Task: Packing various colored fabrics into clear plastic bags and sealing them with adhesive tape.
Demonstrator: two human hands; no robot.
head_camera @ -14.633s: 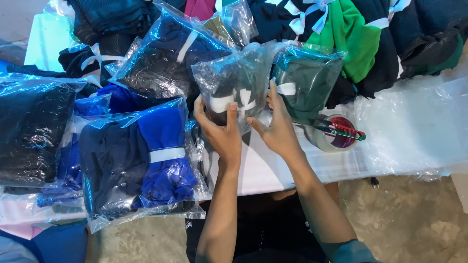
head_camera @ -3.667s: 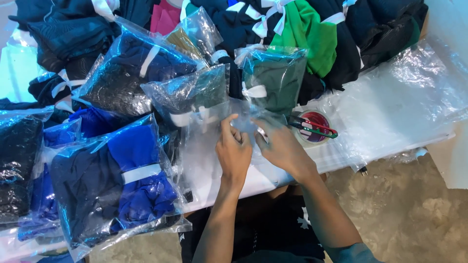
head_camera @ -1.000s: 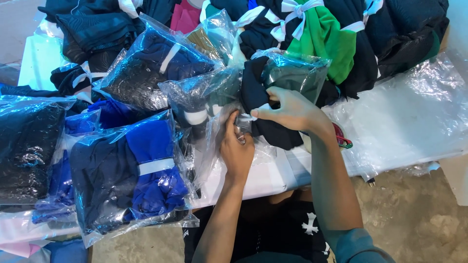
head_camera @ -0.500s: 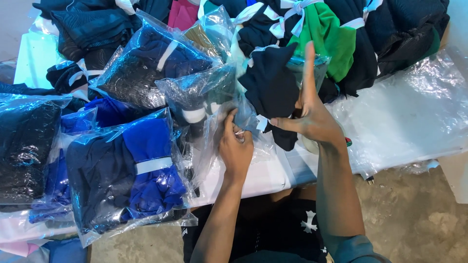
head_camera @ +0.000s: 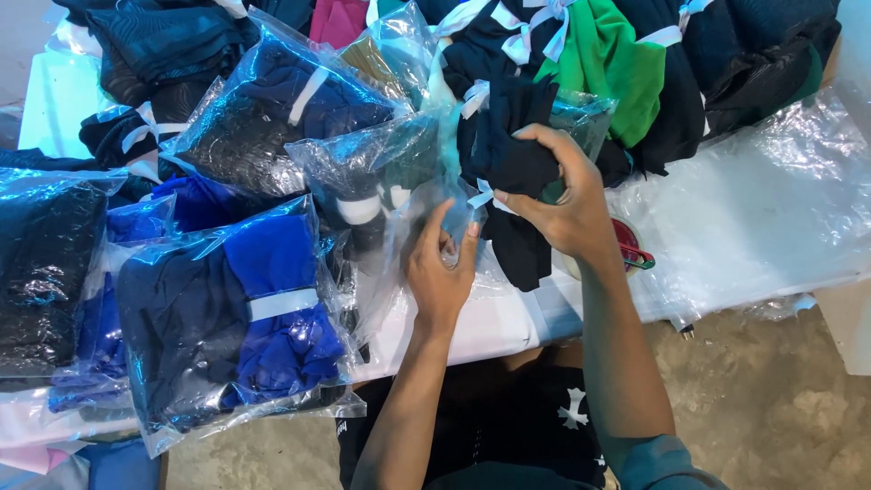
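Item: dark navy folded garment bundle with a white tie. I note it now sits lower than half a second ago, no longer lifted flat against an open palm; my right hand has clenched round it, so the work moves toward bagging. It hangs above the table's near edge, just right of the clear plastic bag, whose mouth my left hand pinches. Adjacent: bagged blue garment pack, green garment, white table.
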